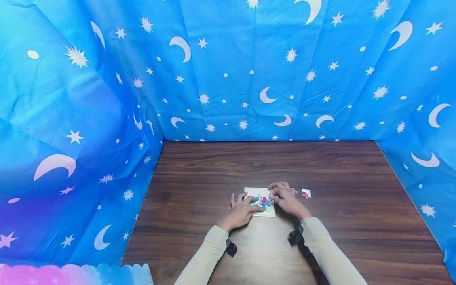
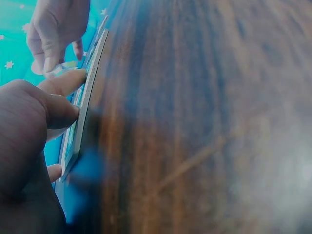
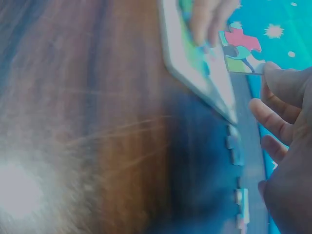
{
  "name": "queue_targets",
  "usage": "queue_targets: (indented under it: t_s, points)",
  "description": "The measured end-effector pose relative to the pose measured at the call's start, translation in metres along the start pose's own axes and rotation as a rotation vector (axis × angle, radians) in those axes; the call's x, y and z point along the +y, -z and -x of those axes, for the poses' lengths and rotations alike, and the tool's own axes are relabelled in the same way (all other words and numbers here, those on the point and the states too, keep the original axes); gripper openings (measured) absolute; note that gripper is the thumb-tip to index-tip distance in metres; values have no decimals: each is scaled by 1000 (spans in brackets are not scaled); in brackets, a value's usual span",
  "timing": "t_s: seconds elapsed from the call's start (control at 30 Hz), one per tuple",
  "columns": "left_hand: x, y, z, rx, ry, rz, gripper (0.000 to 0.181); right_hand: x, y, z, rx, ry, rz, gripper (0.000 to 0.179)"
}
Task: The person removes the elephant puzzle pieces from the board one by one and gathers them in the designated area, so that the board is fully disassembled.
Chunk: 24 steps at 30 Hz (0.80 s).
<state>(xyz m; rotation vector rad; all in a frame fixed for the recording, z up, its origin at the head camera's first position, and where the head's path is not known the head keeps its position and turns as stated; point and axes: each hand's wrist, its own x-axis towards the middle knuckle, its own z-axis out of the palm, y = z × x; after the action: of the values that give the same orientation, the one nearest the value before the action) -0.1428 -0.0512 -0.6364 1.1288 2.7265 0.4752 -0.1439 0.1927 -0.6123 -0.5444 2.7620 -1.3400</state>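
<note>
A small puzzle board [image 1: 251, 190] with a pale frame lies on the brown table, partly covered by both hands. My left hand [image 1: 240, 212] rests on its left side, fingers stretched over the picture; the left wrist view shows those fingers [image 2: 64, 111] touching the board near its edge. Over the board's right side, my right hand [image 1: 287, 201] pinches a puzzle piece [image 3: 242, 51] by one corner. That piece is pink, green and white, held above the board in the right wrist view. Pieces set in the board show red and blue between the hands.
Right of the board lies a loose white and pink puzzle piece [image 1: 306, 193]. Other loose pieces [image 3: 243, 200] lie on the table [image 1: 213, 166] beside the board in the right wrist view. Blue cloth [image 1: 228, 87] with moons and stars hangs behind and along both sides.
</note>
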Motion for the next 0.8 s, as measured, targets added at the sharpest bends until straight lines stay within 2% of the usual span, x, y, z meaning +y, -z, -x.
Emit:
queue_targets:
  t_s: [0.33,0.57,0.8]
  points:
    - [3,3,-2,-24,29,14,51,1,15,10,42,-38,21,20]
    - [4,-2,-1,40,30,10,51,8,28,22,82,-54,42,19]
    - [6,-5,-1,66,68,38,49,17,44,33,131,-46,13,17]
